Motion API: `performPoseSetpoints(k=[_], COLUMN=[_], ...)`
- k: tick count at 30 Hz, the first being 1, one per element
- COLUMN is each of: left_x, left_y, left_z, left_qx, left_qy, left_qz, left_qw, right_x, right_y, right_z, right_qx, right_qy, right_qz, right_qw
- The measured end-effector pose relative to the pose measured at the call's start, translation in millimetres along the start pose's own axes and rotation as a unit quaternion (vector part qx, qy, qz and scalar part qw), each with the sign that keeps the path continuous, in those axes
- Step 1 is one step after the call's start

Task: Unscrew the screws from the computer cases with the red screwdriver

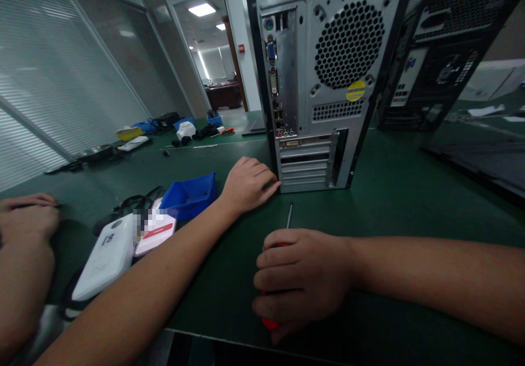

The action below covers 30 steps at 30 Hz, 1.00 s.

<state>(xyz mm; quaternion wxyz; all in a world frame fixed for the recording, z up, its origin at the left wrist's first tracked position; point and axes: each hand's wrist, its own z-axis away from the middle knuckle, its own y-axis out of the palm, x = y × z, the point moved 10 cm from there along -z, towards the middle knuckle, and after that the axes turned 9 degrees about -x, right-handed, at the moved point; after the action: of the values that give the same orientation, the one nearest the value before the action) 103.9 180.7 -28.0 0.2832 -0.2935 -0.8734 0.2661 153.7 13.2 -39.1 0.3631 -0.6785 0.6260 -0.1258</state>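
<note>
Right hand: the right hand (305, 278) is wrapped in a fist around the red handle of a screwdriver with a slim metal shaft (289, 218); the shaft points away, towards the far side
Screwdriver: over the near middle of the dark green tabletop (229, 278); its tip is just short of the computer case
Left hand: the left hand (248, 184) has its fingers close together and slightly bent, the tips at the lower left corner of the case; whether they grip it, I cannot tell
Computer case: a tall silver-grey metal computer case (305, 120), upright, its port side facing near; a round yellow sticker (355, 91) sits below the honeycomb vent
Left side: a blue plastic tray (188, 210) beside the left forearm; nearer, a white rounded-edged device (105, 254) and a pale card with a red stripe (158, 232); at the left edge, another person's hand (28, 218)
Right side: a black metal computer case (443, 54), farther back
</note>
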Motion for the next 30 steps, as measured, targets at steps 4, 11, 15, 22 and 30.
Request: performPoseSetpoints(k=[4, 11, 15, 22, 30], left_x=[-0.9, -3.3, -3.6, -1.1, -0.7], left_y=[-1.3, -4.4, -4.2, -3.1, -1.6], left_z=[0.2, 0.6, 1.4, -0.1, -0.5], left_qx=[-0.005, -0.016, -0.017, -0.014, -0.007], left_qy=[0.004, 0.017, 0.021, 0.012, 0.009], left_qz=[0.005, 0.019, 0.022, -0.006, 0.002], left_qw=[1.000, 1.000, 0.999, 1.000, 1.000], right_x=[0.4, -0.6, 0.1, -0.4, 0.8], right_y=[-0.2, -0.8, 0.3, 0.6, -0.3], right_z=[0.2, -0.4, 0.0, 0.3, 0.2], right_qx=[0.001, -0.003, 0.000, 0.002, 0.005], right_qy=[0.000, 0.002, -0.001, 0.002, 0.000], right_qz=[-0.003, -0.001, 0.002, -0.007, -0.005], right_qw=[1.000, 1.000, 1.000, 1.000, 1.000])
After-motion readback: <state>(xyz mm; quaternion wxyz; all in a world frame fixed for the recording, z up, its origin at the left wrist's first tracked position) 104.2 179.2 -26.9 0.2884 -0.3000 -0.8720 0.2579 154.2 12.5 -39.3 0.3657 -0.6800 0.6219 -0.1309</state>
